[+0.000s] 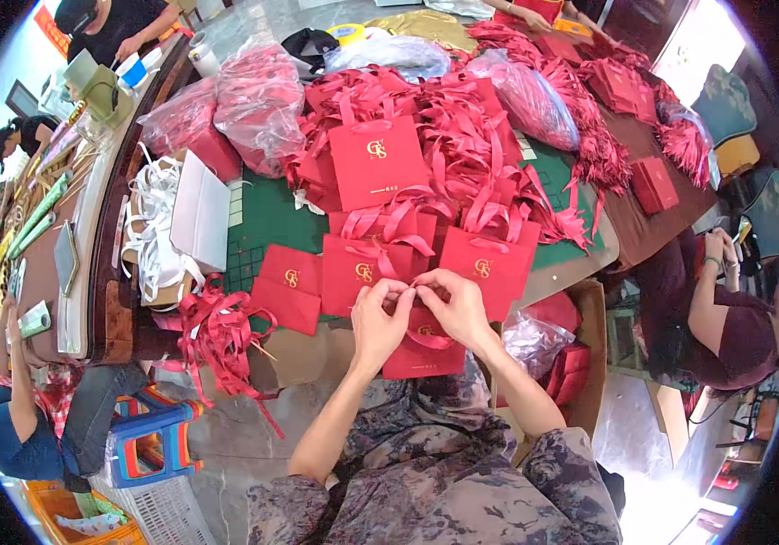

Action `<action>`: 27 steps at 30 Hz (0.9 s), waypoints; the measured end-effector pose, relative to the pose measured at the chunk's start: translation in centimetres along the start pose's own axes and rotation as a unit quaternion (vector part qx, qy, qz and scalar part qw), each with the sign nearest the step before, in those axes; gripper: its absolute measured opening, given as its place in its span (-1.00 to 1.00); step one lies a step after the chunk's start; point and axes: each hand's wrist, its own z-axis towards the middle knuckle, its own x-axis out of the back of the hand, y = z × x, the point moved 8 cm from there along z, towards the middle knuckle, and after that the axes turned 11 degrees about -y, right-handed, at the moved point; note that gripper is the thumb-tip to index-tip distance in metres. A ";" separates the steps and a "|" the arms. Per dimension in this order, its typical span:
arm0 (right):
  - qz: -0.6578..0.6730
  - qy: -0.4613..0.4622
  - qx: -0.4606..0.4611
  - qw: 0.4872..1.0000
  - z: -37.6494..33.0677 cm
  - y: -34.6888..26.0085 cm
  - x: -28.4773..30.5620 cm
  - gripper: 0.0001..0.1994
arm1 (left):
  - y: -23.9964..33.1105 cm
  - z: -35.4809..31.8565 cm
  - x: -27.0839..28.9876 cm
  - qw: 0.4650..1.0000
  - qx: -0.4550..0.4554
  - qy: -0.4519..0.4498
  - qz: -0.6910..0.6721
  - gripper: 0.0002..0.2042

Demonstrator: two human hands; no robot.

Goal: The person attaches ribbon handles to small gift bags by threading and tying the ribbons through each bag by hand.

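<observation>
My left hand and my right hand meet at the table's near edge, fingertips pinched together on a red ribbon. That ribbon belongs to a small red paper bag hanging just below my hands. Behind my fingers lie more red bags with gold lettering: one at the left, one in the middle and one at the right. Another bag rests on the heap farther back. A bundle of loose red ribbons hangs over the edge to the left.
A white box with white ribbons stands at the left on the green mat. Plastic-wrapped red bundles lie behind. A cardboard box sits below right, blue stools below left. Other people sit at both sides.
</observation>
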 end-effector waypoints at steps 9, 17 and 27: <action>-0.052 0.072 0.090 0.992 -1.3 -1.3 0.2 -0.84 | -0.4 0.1 -0.3 1.000 0.002 0.018 0.012 -0.84; -0.227 0.088 0.131 0.961 -2.0 -3.0 -0.3 -0.82 | -2.0 0.2 -0.9 0.999 0.020 0.002 -0.042 -0.82; 0.140 -0.057 -0.012 0.988 0.9 1.2 -0.5 -0.82 | -1.2 1.0 -0.1 0.999 0.023 -0.034 -0.034 -0.83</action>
